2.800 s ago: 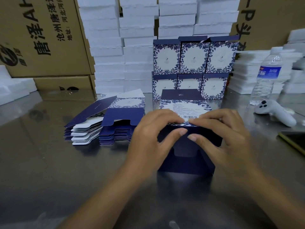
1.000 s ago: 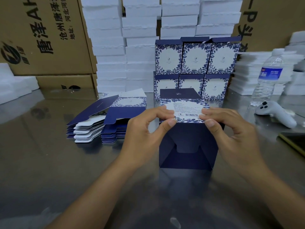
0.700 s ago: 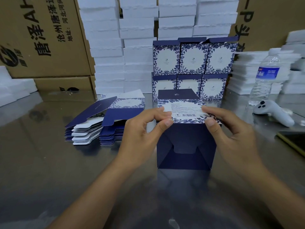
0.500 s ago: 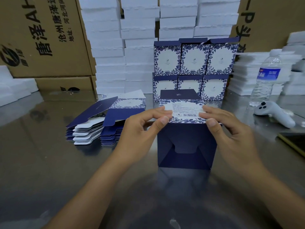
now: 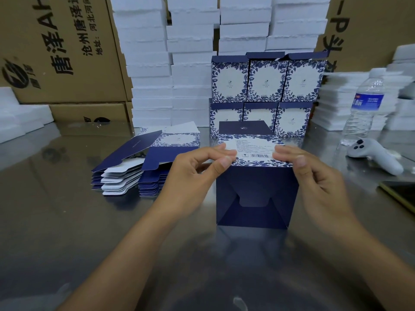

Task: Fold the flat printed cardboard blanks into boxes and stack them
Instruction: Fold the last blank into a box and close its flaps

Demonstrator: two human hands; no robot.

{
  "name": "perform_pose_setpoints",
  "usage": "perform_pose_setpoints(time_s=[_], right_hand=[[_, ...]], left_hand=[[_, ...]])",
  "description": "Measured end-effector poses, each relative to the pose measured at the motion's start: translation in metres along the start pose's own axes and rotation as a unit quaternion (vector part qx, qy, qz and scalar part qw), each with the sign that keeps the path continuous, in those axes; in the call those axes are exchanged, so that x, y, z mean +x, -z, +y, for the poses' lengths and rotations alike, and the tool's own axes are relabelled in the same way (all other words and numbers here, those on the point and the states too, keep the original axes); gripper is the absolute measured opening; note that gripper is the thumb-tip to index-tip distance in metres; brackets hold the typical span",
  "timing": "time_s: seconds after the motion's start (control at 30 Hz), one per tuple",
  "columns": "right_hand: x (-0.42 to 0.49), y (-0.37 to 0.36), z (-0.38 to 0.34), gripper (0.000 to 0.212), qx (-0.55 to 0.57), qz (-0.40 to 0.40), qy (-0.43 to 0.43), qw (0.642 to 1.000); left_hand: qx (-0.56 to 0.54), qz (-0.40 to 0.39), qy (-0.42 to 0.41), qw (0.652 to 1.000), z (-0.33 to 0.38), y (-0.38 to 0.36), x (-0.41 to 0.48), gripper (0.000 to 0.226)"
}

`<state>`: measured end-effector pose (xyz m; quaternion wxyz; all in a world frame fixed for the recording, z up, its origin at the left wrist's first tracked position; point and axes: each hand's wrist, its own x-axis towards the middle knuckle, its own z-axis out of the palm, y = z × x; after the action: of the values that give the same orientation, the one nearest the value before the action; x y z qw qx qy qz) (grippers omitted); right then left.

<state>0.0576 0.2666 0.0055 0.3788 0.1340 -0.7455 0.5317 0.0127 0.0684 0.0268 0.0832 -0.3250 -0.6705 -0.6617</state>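
A folded navy box lies on the steel table with its interlocked bottom flaps facing me and its barcode panel on top. My left hand pinches the box's upper left corner between thumb and fingers. My right hand pinches the upper right corner the same way. A pile of flat blue-and-white blanks lies to the left. Finished floral boxes stand stacked in two rows behind the box.
White foam trays are piled high at the back, with more foam at the right. A water bottle, a white controller and a phone lie at the right. Brown cartons stand at the left.
My hands lifted off the box's front flaps and moved up to pinch its top corners. The box now shows its locked bottom, and it has barely moved in the last second.
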Motion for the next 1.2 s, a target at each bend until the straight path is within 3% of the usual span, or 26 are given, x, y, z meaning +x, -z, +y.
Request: perform_pose_setpoints(time_s=[0.27,0.47,0.53,0.6,0.67,0.73,0.97,1.2], right_hand=[[0.0,0.001,-0.002,0.034,0.024,-0.011,-0.033,0.999],[-0.001,0.001,-0.001,0.026,0.028,-0.018,-0.023,0.999],[-0.004,0.003,0.006,0.027,-0.021,-0.038,-0.019,0.999],[-0.007,0.004,0.011,0.046,-0.085,-0.08,-0.024,0.993],[-0.008,0.004,0.013,0.061,-0.105,-0.109,-0.024,0.988],[-0.006,0.003,0.012,0.06,-0.116,-0.106,-0.011,0.987],[-0.009,-0.001,0.003,0.046,-0.112,-0.049,0.009,0.992],[-0.009,-0.001,0.002,0.051,-0.104,-0.037,0.015,0.994]], left_hand=[[0.0,-0.015,0.0,1.0,-0.004,0.002,0.0,0.019],[-0.002,0.012,-0.015,1.0,-0.009,0.001,-0.001,0.019],[0.032,0.017,-0.003,0.999,-0.016,0.0,-0.004,0.029],[0.081,-0.006,0.02,0.996,-0.023,-0.001,-0.008,0.047],[0.078,-0.038,0.036,0.996,-0.028,-0.003,-0.01,0.059],[0.055,-0.05,0.037,0.997,-0.03,-0.007,-0.011,0.066],[0.16,0.04,-0.006,0.986,-0.023,-0.018,-0.014,0.064],[0.185,0.076,-0.007,0.98,-0.018,-0.022,-0.016,0.066]])
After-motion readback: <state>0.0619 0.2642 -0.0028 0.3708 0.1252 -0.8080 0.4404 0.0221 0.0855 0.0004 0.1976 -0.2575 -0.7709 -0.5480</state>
